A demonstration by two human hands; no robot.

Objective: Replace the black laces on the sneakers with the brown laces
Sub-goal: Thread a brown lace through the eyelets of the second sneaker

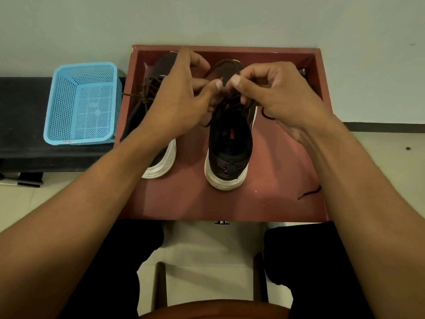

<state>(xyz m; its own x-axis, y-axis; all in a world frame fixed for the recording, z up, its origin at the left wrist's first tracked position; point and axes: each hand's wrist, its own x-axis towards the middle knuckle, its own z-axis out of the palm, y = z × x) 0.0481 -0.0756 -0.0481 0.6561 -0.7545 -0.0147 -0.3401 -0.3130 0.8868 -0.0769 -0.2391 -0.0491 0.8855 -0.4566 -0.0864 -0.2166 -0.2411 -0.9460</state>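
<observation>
Two sneakers sitting in the red tray (pixel 188 201), both hands working a lace

The blue basket (pixel 82 104) is sitting on the black bench (pixel 25 125) just left of the tray. One sneaker (pixel 164 157) is resting by the tray's left wall, wearing a brown lace (pixel 146 90). The other sneaker (pixel 227 153) is standing mid-tray, heel toward the camera. Over its tongue, the left hand (pixel 177 100) and right hand (pixel 276 95) are each pinching the dark lace (pixel 232 104) between thumb and fingers; can't tell its colour. A loose black lace (pixel 309 194) is lying by the tray's right edge.
</observation>
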